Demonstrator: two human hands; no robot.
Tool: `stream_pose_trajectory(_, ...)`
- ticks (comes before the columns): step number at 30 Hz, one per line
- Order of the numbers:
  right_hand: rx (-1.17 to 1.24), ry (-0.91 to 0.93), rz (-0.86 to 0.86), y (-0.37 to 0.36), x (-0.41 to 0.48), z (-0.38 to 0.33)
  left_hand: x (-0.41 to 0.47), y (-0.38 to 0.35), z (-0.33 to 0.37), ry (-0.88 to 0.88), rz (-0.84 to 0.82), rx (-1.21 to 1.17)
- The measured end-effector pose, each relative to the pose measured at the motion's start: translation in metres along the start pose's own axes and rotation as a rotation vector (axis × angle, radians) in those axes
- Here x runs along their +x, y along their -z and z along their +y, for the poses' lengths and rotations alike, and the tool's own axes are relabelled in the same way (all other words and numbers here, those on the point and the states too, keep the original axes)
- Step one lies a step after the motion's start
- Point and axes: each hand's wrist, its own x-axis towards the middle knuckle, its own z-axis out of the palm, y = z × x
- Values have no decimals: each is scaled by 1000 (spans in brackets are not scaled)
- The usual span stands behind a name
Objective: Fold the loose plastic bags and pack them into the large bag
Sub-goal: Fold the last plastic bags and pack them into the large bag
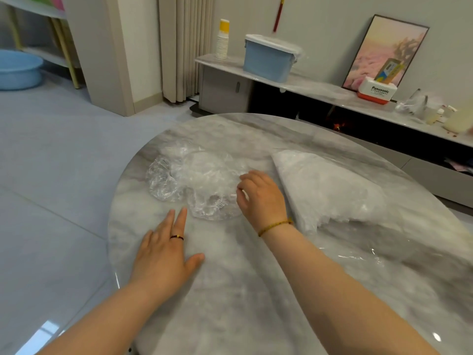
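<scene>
Pinch of right hand [261,198] holds crumpled clear plastic bags [199,180], left hand [163,254] flat, released on grey marble bench [256,303]; we judge: peel one free, smooth before folding.

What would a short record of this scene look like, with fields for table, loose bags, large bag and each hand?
table: round grey marble-patterned table
loose plastic bags: crumpled clear pile, left of centre, not yet folded
large bag: whitish, lying on the table to the right of the pile
left hand: flat on the table, fingers straight, near the pile
right hand: fingers curled at the pile's right edge; grip unclear
</scene>
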Motion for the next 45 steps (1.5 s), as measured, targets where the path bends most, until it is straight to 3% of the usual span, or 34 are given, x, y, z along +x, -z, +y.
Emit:
stream_pose_trajectory(3,57,71,68,26,-31,-15,0,0,-3,-186,335,-82)
stream_pose_trajectory(5,95,81,24,46,-58,-25,-4,1,-5,-298,405,-49)
stream_pose_trajectory(10,173,102,-120,80,-119,-42,-29,-5,4,-575,322,129)
stream_pose_trajectory(13,165,156,-244,97,-150,-44,-43,-12,4,-705,191,247)
stream_pose_trajectory(19,-30,134,-452,104,-189,-30,-53,-9,3,-802,39,174)
stream_pose_trajectory(22,-11,96,-345,101,-184,-28,-57,-8,-1,-740,-64,100)
stream_pose_trajectory(25,62,7,-353,100,-174,-31,-62,-4,0,-651,-103,2)
stream_pose_trajectory(28,329,-372,-300,114,-163,-37,-62,8,7,-358,-51,-350)
stream_pose_trajectory(29,487,-526,-272,120,-158,-40,-64,15,11,-229,-113,-507)
stream_pose_trajectory(32,947,-852,-62,140,-141,-42,-65,35,23,-110,-122,-860)
stream_pose_trajectory(35,1134,-1037,52,155,-131,-41,-68,49,37,7,-135,-1112)
stream_pose_trajectory(42,1134,-1342,57,146,-130,-25,-57,40,41,304,-227,-1265)
stream_pose_trajectory(44,922,-1188,53,143,-135,-19,-51,37,39,342,-210,-1221)
stream_pose_trajectory(45,733,-1016,24,140,-139,-16,-48,35,38,353,-174,-1161)
